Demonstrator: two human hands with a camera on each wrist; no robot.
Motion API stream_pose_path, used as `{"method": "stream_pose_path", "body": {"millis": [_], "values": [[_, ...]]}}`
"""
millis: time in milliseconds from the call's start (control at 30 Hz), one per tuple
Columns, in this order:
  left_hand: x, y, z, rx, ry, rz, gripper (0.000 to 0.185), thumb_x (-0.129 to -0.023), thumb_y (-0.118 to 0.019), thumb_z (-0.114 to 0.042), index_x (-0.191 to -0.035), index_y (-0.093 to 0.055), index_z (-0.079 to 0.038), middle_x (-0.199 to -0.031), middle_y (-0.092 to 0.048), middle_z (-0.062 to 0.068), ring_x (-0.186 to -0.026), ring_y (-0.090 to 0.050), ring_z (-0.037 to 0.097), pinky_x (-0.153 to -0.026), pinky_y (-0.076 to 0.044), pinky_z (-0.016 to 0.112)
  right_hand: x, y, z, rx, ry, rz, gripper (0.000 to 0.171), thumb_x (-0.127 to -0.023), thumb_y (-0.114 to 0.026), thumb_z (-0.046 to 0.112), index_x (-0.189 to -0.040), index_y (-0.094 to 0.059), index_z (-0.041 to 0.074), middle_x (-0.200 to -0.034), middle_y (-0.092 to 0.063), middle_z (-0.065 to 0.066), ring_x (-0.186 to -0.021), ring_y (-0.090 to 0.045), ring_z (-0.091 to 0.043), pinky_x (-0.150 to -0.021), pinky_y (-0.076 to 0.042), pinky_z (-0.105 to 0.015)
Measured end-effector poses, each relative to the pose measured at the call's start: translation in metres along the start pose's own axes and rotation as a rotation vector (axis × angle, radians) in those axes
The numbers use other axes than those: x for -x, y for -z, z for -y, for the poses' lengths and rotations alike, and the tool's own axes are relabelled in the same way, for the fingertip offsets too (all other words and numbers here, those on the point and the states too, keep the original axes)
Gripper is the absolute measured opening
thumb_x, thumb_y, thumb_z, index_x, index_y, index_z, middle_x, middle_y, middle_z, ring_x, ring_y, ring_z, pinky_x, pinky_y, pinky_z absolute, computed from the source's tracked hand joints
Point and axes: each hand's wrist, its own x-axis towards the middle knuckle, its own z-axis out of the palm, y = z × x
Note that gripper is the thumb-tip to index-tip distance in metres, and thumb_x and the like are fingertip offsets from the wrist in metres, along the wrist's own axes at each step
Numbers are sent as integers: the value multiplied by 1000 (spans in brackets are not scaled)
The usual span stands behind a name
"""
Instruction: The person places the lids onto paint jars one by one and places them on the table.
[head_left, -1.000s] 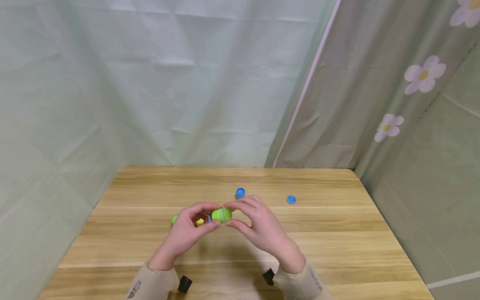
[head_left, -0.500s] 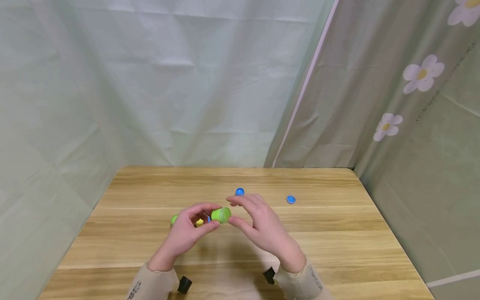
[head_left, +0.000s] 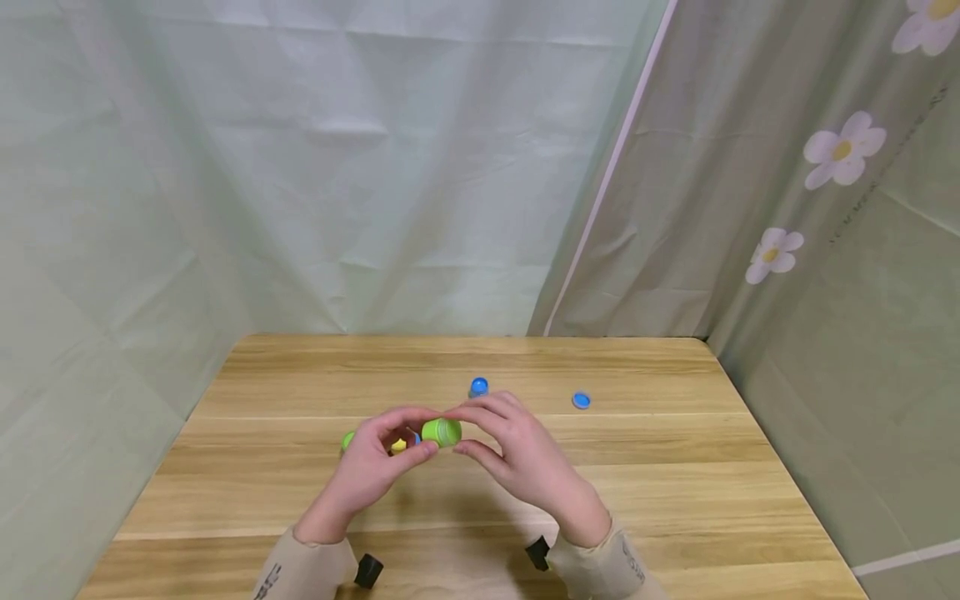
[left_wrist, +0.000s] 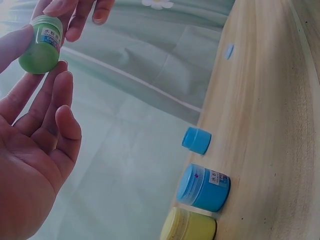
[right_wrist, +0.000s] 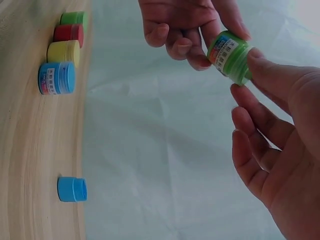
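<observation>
My left hand (head_left: 375, 454) holds a small green paint jar (head_left: 441, 432) by its body, raised in front of me and tipped on its side. Thumb and fingertips of my right hand (head_left: 517, 446) pinch its lidded end (right_wrist: 242, 69), which faces right. A printed label (left_wrist: 50, 36) shows on the jar in the left wrist view. Below the hands, an open light-blue jar (right_wrist: 71, 189) stands on the wooden table (head_left: 660, 483). A loose blue lid (head_left: 581, 401) lies to the right of it.
Several lidded paint jars stand in a row on the left: blue (right_wrist: 57, 78), yellow (right_wrist: 64, 52), red (right_wrist: 69, 33) and green (right_wrist: 74, 20). My left hand partly hides them from the head camera. Pale curtains (head_left: 420, 167) hang behind the table.
Half a second ago my right index finger lifted off the green jar's end; now it is back against it. The left hand keeps its grip and place.
</observation>
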Motion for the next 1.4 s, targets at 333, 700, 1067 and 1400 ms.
{"method": "stream_pose_path", "body": {"millis": [333,700,1067,1400], "values": [[0,-1,-1,-13,-15,2,30,-95,-79,-1,-124,-75,-11,-105,-75,2,-89,-65,16,-74,-54,30,1,-4,6,22,-157,-14,27,-98,-80,36,-118,-77,18,-107,-72,10,-105,-61,-10,-84,-55,-30],[0,-1,-1,-2,-6,-4,30,-96,-78,-1,-125,-75,-11,-103,-74,2,-90,-65,17,-75,-54,30,4,-2,6,0,-220,-14,34,-107,-68,38,-133,-70,16,-124,-71,4,-115,-64,-16,-93,-57,-39],[0,3,0,18,-6,-8,31,-97,-77,-1,-126,-75,-10,-104,-74,4,-91,-66,18,-77,-54,30,0,-1,1,-11,36,4,47,-97,-81,14,-141,-65,15,-138,-65,3,-126,-59,-17,-103,-51,-31],[0,2,-1,14,-16,2,27,-98,-79,-7,-125,-75,-11,-103,-74,9,-89,-65,18,-76,-53,29,0,-2,0,17,14,-17,36,-97,-82,22,-131,-71,14,-127,-71,6,-117,-62,-15,-95,-52,-25]]}}
